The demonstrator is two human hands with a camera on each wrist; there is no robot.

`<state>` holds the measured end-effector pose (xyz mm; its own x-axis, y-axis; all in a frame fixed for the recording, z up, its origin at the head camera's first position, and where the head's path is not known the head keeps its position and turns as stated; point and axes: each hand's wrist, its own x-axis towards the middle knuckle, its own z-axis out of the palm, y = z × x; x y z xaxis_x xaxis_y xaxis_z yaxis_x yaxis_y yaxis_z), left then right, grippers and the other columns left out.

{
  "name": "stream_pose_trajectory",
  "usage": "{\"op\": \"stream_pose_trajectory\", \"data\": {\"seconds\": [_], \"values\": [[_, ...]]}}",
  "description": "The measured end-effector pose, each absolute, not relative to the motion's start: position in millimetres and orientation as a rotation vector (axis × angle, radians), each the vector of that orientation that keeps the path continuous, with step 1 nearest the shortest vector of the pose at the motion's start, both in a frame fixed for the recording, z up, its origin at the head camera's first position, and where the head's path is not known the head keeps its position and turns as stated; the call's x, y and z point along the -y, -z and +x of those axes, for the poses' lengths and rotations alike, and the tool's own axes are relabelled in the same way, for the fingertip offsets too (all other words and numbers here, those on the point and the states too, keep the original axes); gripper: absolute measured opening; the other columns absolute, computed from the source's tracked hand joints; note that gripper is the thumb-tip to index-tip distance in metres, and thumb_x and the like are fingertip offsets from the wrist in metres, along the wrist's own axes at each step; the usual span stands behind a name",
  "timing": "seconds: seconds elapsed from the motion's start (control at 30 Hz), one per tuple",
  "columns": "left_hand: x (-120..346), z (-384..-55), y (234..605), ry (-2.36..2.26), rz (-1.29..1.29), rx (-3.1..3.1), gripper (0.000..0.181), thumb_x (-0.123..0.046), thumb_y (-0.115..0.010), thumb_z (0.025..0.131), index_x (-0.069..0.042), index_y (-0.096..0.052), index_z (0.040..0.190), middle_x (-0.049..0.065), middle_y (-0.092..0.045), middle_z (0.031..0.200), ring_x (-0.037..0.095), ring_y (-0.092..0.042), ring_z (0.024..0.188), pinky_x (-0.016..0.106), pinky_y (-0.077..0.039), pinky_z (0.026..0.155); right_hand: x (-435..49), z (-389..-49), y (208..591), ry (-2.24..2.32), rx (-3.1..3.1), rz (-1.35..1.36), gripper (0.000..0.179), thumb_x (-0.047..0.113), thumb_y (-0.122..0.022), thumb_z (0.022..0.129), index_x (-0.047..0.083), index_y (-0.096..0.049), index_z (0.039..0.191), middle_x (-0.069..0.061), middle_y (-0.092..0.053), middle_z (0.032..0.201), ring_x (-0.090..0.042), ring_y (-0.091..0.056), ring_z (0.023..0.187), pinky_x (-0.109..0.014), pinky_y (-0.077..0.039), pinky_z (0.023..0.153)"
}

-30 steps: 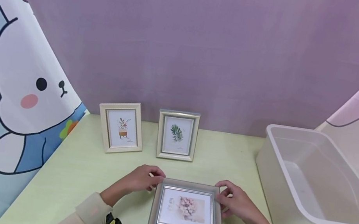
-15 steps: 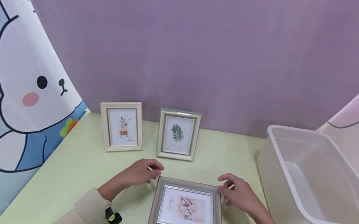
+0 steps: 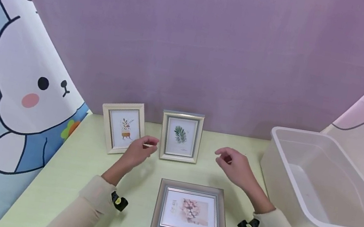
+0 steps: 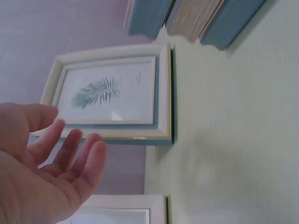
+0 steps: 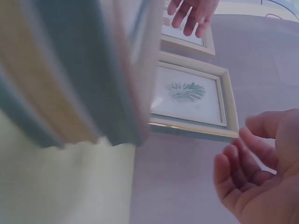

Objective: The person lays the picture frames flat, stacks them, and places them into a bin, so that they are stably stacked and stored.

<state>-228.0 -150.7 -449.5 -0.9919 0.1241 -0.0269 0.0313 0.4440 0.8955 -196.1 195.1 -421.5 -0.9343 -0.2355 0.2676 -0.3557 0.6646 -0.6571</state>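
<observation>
A standing picture frame with a green leaf print [image 3: 180,135] is at the back of the table, between my raised hands. My left hand [image 3: 135,153] holds nothing; it hovers left of this frame, fingers loosely bent, overlapping the corner of a cream picture frame with a potted-plant print [image 3: 124,123]. To the right, my right hand [image 3: 236,167] is also raised and holds nothing, its thumb and fingers apart. Nearer to me, a grey-brown picture frame with a pink flower print [image 3: 191,209] lies flat, its thick layered side [image 4: 196,21] banded blue and beige in the left wrist view.
A large whitish plastic bin [image 3: 291,184] stands at the right side of the pale green table [image 3: 60,173]. Behind the table hangs a purple cloth [image 3: 215,46]. A rabbit-printed cloth [image 3: 29,76] borders the left side.
Both hands have let go of the flower picture frame's far corners and moved up and away toward the leaf picture frame. The flower picture frame stays lying in place.
</observation>
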Motion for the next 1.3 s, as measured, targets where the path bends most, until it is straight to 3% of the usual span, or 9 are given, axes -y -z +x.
{"op": "stream_pose_trajectory", "data": {"seconds": [0.23, 0.43, 0.63, 0.7, 1.03, 1.3], "values": [[150, -252, 457, -1.812, 0.064, -2.539, 0.036, -0.017, -0.066, 0.099, -0.008, -0.06, 0.134, 0.015, -0.061, 0.14, 0.032, -0.062, 0.125, 0.042, -0.057, 0.097, -168, -230, 393, -1.044, 2.631, 0.557, 0.019, 0.009, -0.067, 0.095, 0.006, -0.072, 0.113, -0.007, -0.069, 0.087, -0.017, -0.058, 0.075, -0.028, -0.049, 0.066], [145, -265, 468, -1.942, 0.071, -2.478, 0.043, -0.012, -0.068, 0.097, -0.002, -0.056, 0.137, 0.024, -0.056, 0.144, 0.036, -0.06, 0.13, 0.042, -0.056, 0.099, -139, -257, 376, -0.946, 2.616, 0.609, 0.021, 0.014, -0.064, 0.098, 0.004, -0.072, 0.114, -0.011, -0.07, 0.103, -0.025, -0.063, 0.094, -0.039, -0.055, 0.082], [141, -274, 480, -2.055, 0.085, -2.372, 0.044, -0.009, -0.068, 0.096, -0.003, -0.055, 0.139, 0.021, -0.055, 0.146, 0.037, -0.058, 0.131, 0.05, -0.055, 0.101, -112, -277, 363, -0.773, 2.675, 0.639, 0.026, 0.018, -0.064, 0.099, 0.011, -0.071, 0.123, -0.009, -0.067, 0.123, -0.029, -0.061, 0.115, -0.047, -0.052, 0.096], [139, -276, 483, -2.093, 0.08, -2.335, 0.044, -0.008, -0.068, 0.096, -0.003, -0.056, 0.138, 0.019, -0.056, 0.145, 0.037, -0.059, 0.13, 0.055, -0.053, 0.103, -104, -284, 364, -0.712, 2.681, 0.638, 0.028, 0.019, -0.064, 0.099, 0.012, -0.07, 0.125, -0.009, -0.067, 0.126, -0.03, -0.059, 0.12, -0.048, -0.051, 0.101], [133, -279, 498, -2.239, 0.03, -2.2, 0.04, 0.0, -0.068, 0.094, -0.002, -0.06, 0.133, 0.02, -0.061, 0.14, 0.034, -0.063, 0.125, 0.049, -0.057, 0.098, -72, -303, 366, -0.469, 2.734, 0.657, 0.034, 0.018, -0.062, 0.1, 0.015, -0.066, 0.134, -0.012, -0.064, 0.133, -0.031, -0.058, 0.125, -0.045, -0.049, 0.107], [129, -279, 501, -2.27, -0.011, -2.157, 0.043, 0.005, -0.068, 0.091, -0.004, -0.06, 0.133, 0.023, -0.063, 0.136, 0.019, -0.069, 0.107, 0.038, -0.062, 0.087, -61, -305, 370, -0.481, 2.812, 0.547, 0.032, 0.011, -0.057, 0.103, 0.019, -0.068, 0.132, -0.009, -0.065, 0.132, -0.03, -0.06, 0.123, -0.046, -0.05, 0.105]]}}
